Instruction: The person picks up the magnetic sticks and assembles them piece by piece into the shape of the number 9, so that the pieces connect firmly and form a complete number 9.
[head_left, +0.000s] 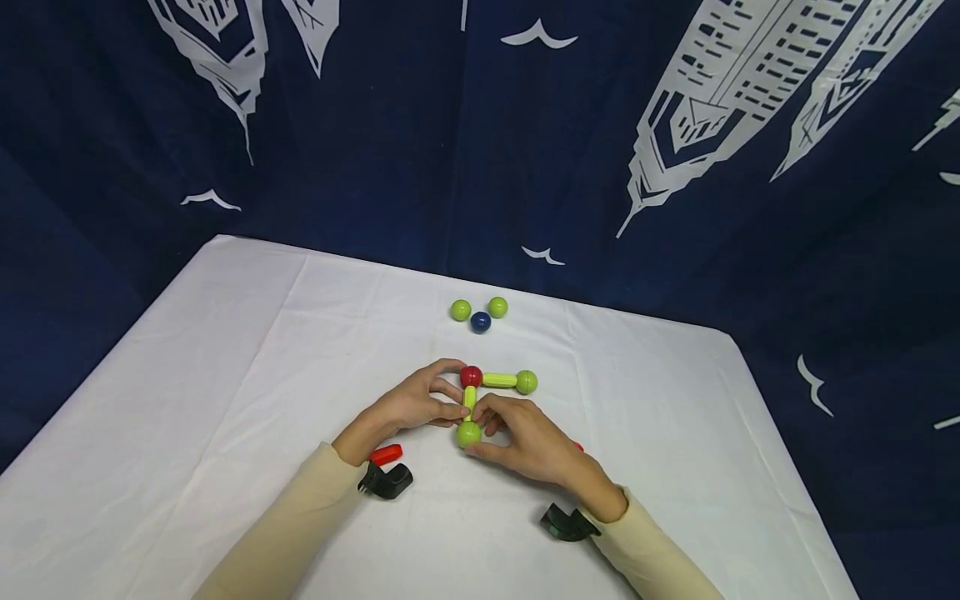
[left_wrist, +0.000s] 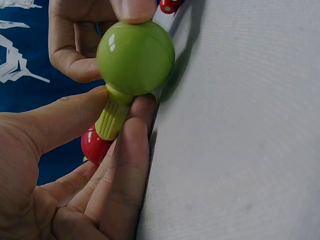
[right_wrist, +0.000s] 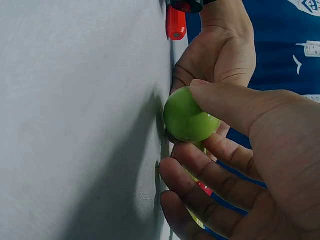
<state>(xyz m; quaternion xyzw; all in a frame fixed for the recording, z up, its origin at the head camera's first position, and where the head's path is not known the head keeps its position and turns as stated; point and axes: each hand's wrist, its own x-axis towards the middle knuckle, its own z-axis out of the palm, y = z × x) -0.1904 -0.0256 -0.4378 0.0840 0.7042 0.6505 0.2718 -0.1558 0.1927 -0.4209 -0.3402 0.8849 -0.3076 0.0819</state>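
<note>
An L-shaped piece of balls and rods lies at the middle of the table, a red ball [head_left: 471,377] at its corner. One yellow-green rod [head_left: 499,380] runs right from it to a green ball [head_left: 527,382]. A second yellow-green rod [left_wrist: 113,118] comes towards me and ends in another green ball [left_wrist: 136,58]. My left hand [head_left: 417,398] pinches this second rod between thumb and fingers, with a fingertip by the red ball. With thumb and fingers, my right hand [head_left: 531,440] grips the near green ball [right_wrist: 190,116].
Two loose green balls [head_left: 461,310] and a dark blue ball [head_left: 481,322] sit near the back edge of the white table [head_left: 225,350]. A red rod [head_left: 386,454] lies by the left wrist. Another red piece [head_left: 578,446] is mostly hidden behind the right wrist.
</note>
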